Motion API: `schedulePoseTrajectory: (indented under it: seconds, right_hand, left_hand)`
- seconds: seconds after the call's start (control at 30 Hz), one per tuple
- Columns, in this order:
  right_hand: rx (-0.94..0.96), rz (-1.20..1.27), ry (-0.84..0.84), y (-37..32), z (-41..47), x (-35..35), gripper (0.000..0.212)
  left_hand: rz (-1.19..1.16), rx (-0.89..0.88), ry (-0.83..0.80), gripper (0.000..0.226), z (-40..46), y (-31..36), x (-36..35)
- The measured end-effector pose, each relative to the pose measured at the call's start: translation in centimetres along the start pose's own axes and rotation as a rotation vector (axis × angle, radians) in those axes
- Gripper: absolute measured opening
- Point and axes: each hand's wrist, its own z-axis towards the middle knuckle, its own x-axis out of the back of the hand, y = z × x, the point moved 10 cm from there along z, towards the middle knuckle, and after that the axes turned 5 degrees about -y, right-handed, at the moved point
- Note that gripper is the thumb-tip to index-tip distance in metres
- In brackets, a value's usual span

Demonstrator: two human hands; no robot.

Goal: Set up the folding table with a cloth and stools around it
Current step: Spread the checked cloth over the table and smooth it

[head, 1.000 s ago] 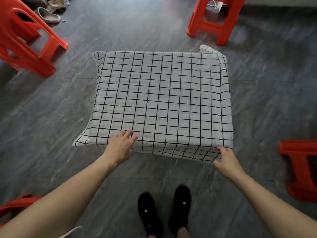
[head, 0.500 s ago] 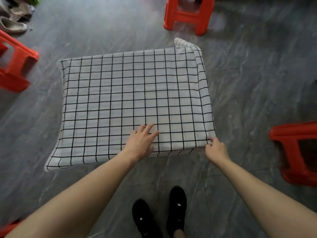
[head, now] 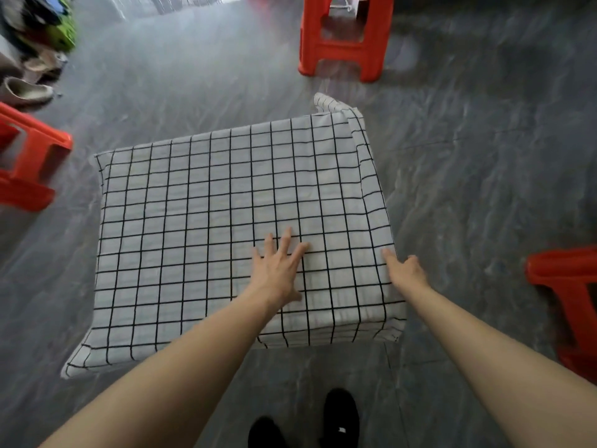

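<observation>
Pressing flat on the cloth now — I've got a white woven fabric ruled with a thin black grid, draped square over the tabletop so the top itself is fully hidden beneath it. Its near edge hangs down in front of me, and the near-left corner flares out to a loose point while the far-right corner bunches into a small folded peak.

My left hand lies palm down on the near-right part of the cloth, fingers straight and spread, gripping nothing. My right hand sits at the cloth's right edge, close to the near corner, index finger stretched along the fabric and the others curled at the edge; I cannot tell if it truly has the cloth pinched.

Around it, glossy orange-red plastic stools with blocky legs: one stool beyond the far-right corner, another stool off to the left, a third stool on the right, each apart from the cloth. Grey stone-veined floor underneath, smooth and faintly reflective. My black shoes show at the bottom, and blurred footwear sits far left.
</observation>
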Motion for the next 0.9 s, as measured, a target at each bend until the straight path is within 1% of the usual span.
schedulePoseTrajectory:
  seconds: [0.03, 0.07, 0.1, 0.13, 0.17, 0.23, 0.33, 0.37, 0.4, 0.43, 0.47, 0.5, 0.53, 0.57, 0.6, 0.63, 0.67, 0.7, 0.77, 0.83, 0.9]
  right_hand:
    - [0.015, 0.026, -0.021, -0.1, 0.3, 0.0, 0.072]
    - [0.077, 0.067, -0.026, -0.5, 0.7, 0.3, 0.061]
    - [0.168, 0.139, -0.003, -1.0, 0.9, 0.8, 0.045]
    - [0.257, 0.219, 0.051, -1.6, 0.7, 1.8, 0.04]
    - [0.289, 0.272, 0.11, -1.7, 0.5, 2.6, 0.044]
    - [0.215, 0.293, 0.19, -0.5, 1.0, 3.5, 0.043]
    - [-0.084, 0.264, 0.16, 2.5, 2.3, 2.9, 0.019]
    - [-0.139, 0.244, 0.183, 2.8, 2.4, 3.2, 0.023]
    - [-0.119, 0.177, 0.243, 2.1, 2.2, 4.1, 0.029]
    - [-0.005, 0.084, 0.31, 0.2, 1.6, 5.1, 0.032]
    - [0.178, -0.006, 0.358, -2.3, 0.9, 5.6, 0.033]
    - [0.389, -0.089, 0.371, -5.3, -0.2, 5.3, 0.034]
    - [0.575, -0.16, 0.347, -8.0, -1.6, 4.4, 0.034]
    - [0.716, -0.241, 0.297, -10.3, -2.8, 3.1, 0.035]
    - [0.807, -0.347, 0.237, -12.1, -3.6, 1.4, 0.037]
    - [0.854, -0.458, 0.166, -13.2, -3.9, -0.6, 0.042]
    - [0.868, -0.548, 0.096, -13.9, -3.9, -2.4, 0.052]
    - [0.842, -0.603, 0.024, -14.1, -3.7, -3.9, 0.063]
    - [0.726, -0.653, -0.081, -13.8, -2.7, -5.9, 0.086]
    - [0.654, -0.723, -0.078, -13.4, -2.0, -6.6, 0.099]
    - [0.625, -0.776, -0.055, -13.5, -1.7, -6.7, 0.104]
  left_hand:
    - [-0.016, 0.015, -0.035, 0.113, 0.5, -0.1, -0.1]
    - [-0.026, 0.028, -0.06, 0.118, 0.8, -0.1, -0.2]
    - [-0.03, 0.035, -0.076, 0.121, 1.1, -0.1, -0.3]
    - [-0.033, 0.035, -0.082, 0.122, 1.4, 0.1, -0.2]
    - [-0.037, 0.032, -0.081, 0.123, 1.5, 0.3, 0.0]
    - [-0.051, 0.031, -0.074, 0.123, 1.6, 0.6, 0.3]
    - [-0.066, 0.038, -0.072, 0.121, 1.6, 0.7, 0.4]
    - [-0.068, 0.039, -0.069, 0.12, 1.7, 0.7, 0.4]
    - [-0.074, 0.039, -0.069, 0.119, 1.7, 0.6, 0.5]
    - [-0.08, 0.037, -0.073, 0.119, 1.8, 0.7, 0.4]
    - [-0.081, 0.034, -0.079, 0.119, 1.9, 0.8, 0.4]
    - [-0.079, 0.033, -0.083, 0.119, 1.9, 0.8, 0.3]
    - [-0.076, 0.033, -0.084, 0.12, 1.9, 0.8, 0.3]
    - [-0.076, 0.032, -0.083, 0.12, 1.9, 0.8, 0.3]
    - [-0.08, 0.033, -0.081, 0.121, 1.9, 0.7, 0.3]
    - [-0.08, 0.03, -0.076, 0.121, 2.0, 0.6, 0.3]
    - [-0.074, 0.025, -0.074, 0.121, 2.1, 0.6, 0.2]
    - [-0.066, 0.017, -0.077, 0.122, 2.2, 0.6, 0.1]
    - [-0.056, 0.001, -0.091, 0.12, 2.2, 0.3, -0.1]
    - [-0.06, -0.034, -0.099, 0.109, 2.3, 0.1, 0.2]
    - [-0.085, -0.084, -0.075, 0.085, 2.8, 0.0, 1.6]
